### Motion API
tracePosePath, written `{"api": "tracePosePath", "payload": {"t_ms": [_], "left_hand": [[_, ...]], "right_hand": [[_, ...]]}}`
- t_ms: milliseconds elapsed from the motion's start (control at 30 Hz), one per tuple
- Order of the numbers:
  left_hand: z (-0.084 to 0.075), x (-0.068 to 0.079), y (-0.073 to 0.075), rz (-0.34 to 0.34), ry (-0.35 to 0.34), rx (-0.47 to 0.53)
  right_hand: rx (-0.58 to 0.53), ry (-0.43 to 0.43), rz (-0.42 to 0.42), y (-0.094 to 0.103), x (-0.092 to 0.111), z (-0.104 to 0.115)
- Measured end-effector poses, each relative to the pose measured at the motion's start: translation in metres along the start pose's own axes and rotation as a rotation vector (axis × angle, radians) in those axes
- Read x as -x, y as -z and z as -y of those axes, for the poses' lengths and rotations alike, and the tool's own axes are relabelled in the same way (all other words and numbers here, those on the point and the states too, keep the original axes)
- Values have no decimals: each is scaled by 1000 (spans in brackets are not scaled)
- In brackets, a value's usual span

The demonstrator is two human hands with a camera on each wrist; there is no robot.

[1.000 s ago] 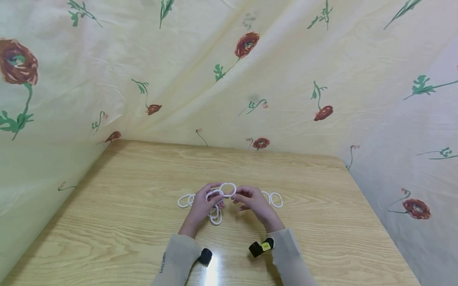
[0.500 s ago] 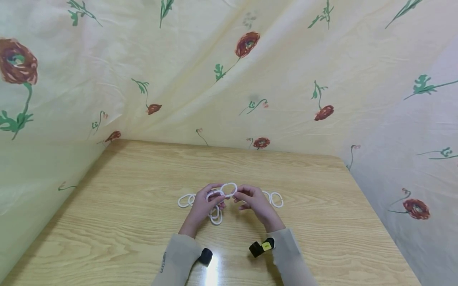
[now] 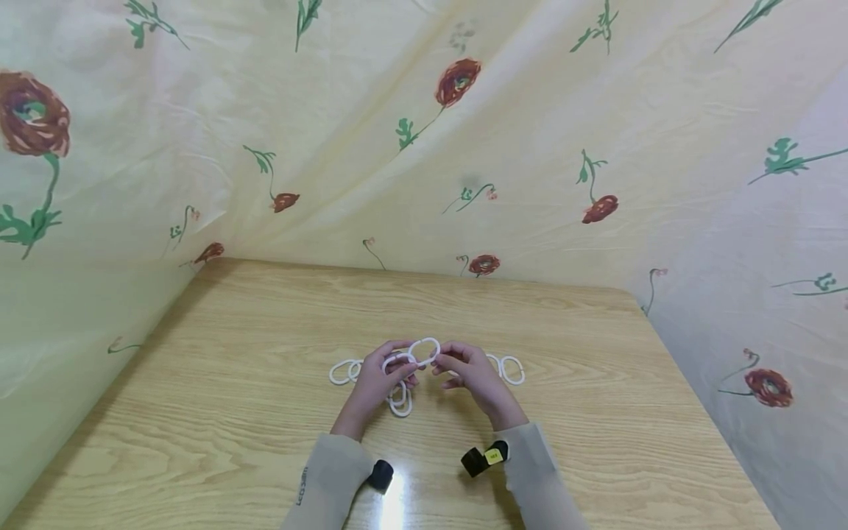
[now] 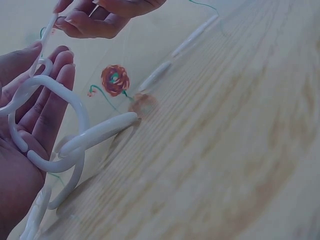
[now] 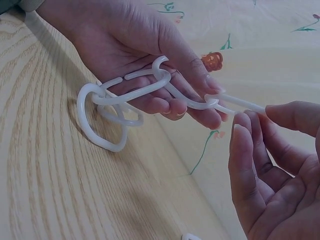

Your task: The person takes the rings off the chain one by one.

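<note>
My left hand [image 3: 379,377] pinches a white plastic link [image 3: 428,339] between thumb and fingers. My right hand [image 3: 475,372] pinches the same link from the other side, between thumb and index finger. In the right wrist view, the link hooks into a chain of white links [image 5: 145,91] that runs across my left palm. Further links of this chain hang below the hand, with a lower link [image 5: 82,117] down by the table. The small gap in a link [image 4: 28,152] shows in the left wrist view.
Linked white rings [image 3: 332,377] lie on the wooden table [image 3: 232,412] just left of the left hand. More white links [image 3: 522,372] lie right of the right hand. A flowered cloth [image 3: 371,147] hangs behind the table and along its sides.
The pinched link has shifted slightly to the right and tilted a little between my hands. Both hands otherwise keep nearly the same place.
</note>
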State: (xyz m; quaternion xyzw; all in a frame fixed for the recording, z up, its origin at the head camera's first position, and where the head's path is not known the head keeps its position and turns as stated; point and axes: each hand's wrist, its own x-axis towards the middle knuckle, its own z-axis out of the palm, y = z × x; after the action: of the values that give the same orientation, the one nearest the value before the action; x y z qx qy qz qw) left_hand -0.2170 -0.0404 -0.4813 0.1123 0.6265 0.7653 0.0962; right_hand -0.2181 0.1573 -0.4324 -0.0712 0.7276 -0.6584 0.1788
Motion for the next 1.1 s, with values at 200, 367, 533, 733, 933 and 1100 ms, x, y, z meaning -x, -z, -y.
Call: {"api": "tracePosePath", "payload": {"t_ms": [200,367,533,733,933,1100], "left_hand": [[0,0,-1,0,9,1],[0,0,-1,1,5,-7],[0,0,-1,6,3,-4],[0,0,0,8,8,-13],[0,-1,0,0,15,-14],[0,-1,-1,4,5,-34]], "right_hand": [[-17,-11,-9,0,1,1],[-29,-15,-19,0,1,0],[-33,-19,-27,0,0,0],[-35,-20,-35,1,-1,0],[-37,-24,-46,1,-1,1],[-48,-27,-61,1,-1,1]]}}
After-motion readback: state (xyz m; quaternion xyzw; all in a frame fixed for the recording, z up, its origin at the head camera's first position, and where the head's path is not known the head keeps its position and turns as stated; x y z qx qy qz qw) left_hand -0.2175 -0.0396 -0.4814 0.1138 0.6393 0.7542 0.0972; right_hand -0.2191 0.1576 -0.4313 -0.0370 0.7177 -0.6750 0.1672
